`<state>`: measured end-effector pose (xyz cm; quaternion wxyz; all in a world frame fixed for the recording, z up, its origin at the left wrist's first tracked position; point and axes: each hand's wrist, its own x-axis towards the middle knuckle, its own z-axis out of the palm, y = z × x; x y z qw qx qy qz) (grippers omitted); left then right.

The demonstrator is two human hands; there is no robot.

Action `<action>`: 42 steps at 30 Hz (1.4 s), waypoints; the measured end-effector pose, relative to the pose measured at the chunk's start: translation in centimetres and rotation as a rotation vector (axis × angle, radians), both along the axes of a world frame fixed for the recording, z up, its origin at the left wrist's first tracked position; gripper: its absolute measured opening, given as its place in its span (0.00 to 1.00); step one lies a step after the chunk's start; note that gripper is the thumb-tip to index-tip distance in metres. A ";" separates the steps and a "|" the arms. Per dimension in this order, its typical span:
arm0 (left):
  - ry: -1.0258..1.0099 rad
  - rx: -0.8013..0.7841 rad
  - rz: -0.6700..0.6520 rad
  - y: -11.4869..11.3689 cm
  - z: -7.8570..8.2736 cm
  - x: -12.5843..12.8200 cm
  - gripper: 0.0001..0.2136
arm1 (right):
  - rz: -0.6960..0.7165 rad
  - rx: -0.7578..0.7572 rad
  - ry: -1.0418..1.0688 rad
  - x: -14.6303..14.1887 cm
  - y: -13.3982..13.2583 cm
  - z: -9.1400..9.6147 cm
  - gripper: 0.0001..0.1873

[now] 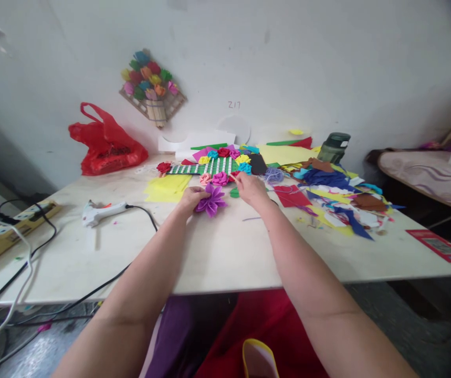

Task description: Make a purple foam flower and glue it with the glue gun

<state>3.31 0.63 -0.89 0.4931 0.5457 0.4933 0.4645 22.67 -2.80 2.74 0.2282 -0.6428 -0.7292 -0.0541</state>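
Observation:
My left hand (192,199) pinches the edge of a purple paper flower (210,201) with pointed petals, low over the table. My right hand (251,188) is closed at the fingertips beside a green and white guitar-shaped craft (214,167); what the fingers hold, if anything, is too small to make out. Rolled paper roses ring the craft, among them a magenta rose (220,179), a blue rose (244,168) and a red rose (164,167) at its narrow end. A green paper leaf (234,193) lies between my hands.
A white glue gun (103,211) rests at left, its black cord trailing over the table edge near a power strip (20,231). Paper scraps (327,184) and purple yarn (274,175) lie at right, before a green bottle (333,147). A red bag (107,142) sits back left.

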 end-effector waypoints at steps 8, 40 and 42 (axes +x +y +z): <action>-0.014 0.031 -0.006 0.1 0.1 0.0 0.09 | 0.128 0.210 0.639 -0.4 0.7 0.0 0.20; 0.039 -0.036 -0.398 -0.6 0.4 0.0 0.10 | 0.516 -0.211 0.737 0.9 1.5 -2.1 0.21; 0.037 -0.037 -0.400 -0.5 0.3 0.0 0.09 | 0.525 -0.254 0.770 1.0 1.4 -2.1 0.22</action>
